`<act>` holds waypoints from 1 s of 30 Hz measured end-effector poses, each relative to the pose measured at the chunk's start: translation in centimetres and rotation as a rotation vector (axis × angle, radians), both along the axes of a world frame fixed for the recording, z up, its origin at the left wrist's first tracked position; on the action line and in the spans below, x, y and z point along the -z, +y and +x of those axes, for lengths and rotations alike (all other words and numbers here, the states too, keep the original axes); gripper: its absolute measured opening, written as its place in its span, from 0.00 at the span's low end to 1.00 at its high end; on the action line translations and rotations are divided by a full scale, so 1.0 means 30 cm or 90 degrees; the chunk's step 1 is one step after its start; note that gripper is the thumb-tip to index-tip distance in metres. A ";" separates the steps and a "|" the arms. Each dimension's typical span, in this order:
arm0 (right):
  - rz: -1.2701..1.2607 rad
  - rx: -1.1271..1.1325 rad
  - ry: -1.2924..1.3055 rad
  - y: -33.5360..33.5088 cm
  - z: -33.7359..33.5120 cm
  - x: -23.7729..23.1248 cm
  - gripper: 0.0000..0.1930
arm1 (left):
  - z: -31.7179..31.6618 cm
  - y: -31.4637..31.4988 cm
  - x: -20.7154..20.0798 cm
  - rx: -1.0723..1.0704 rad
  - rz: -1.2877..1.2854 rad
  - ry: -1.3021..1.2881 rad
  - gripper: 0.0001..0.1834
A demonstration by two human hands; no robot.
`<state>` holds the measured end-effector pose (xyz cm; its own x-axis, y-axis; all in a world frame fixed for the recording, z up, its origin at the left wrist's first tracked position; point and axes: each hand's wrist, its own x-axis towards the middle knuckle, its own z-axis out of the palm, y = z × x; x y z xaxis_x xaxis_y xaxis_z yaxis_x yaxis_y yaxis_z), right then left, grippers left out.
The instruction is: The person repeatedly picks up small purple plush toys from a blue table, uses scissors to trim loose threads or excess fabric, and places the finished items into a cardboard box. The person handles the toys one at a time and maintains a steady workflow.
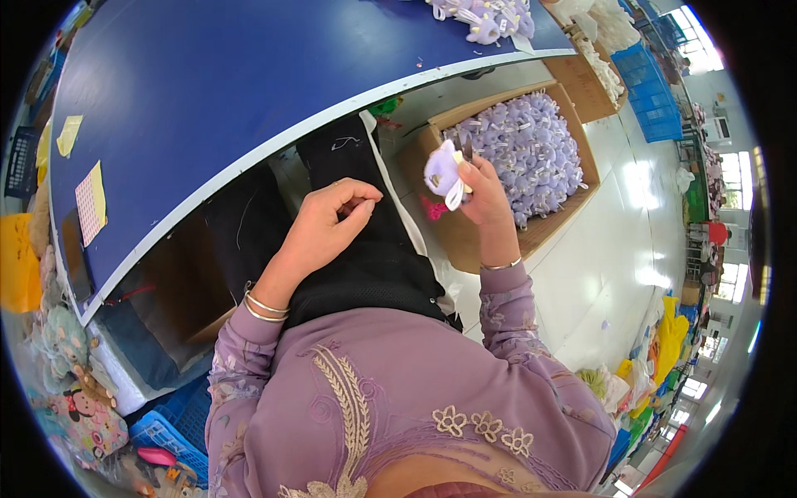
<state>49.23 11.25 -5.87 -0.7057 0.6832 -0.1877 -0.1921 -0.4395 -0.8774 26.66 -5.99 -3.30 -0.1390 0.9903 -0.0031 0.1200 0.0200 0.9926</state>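
My right hand point(488, 192) is raised beside an open carton and grips a small lavender plush toy point(442, 170) with a white loop hanging from it. A dark, narrow-bladed tool that looks like thread snips point(466, 148) sticks up from the same hand. Over my lap, my left hand point(325, 222) is closed, its thumb against the curled fingers. Anything pinched there is too small to make out. The cardboard carton point(476, 109) at the right is heaped with similar lavender plush toys point(523, 149).
A blue table point(207, 75) with a pale edge spans the front. More lavender plush toys point(490, 21) lie at its far right, paper slips point(91, 203) at its left. Blue crates point(647, 91) stand at the far right, and a blue basket point(170, 432) sits at the lower left.
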 end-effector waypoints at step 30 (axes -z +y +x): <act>0.152 0.445 -0.435 0.421 0.283 -0.046 0.16 | -0.108 0.113 -0.071 0.005 -0.056 0.002 0.07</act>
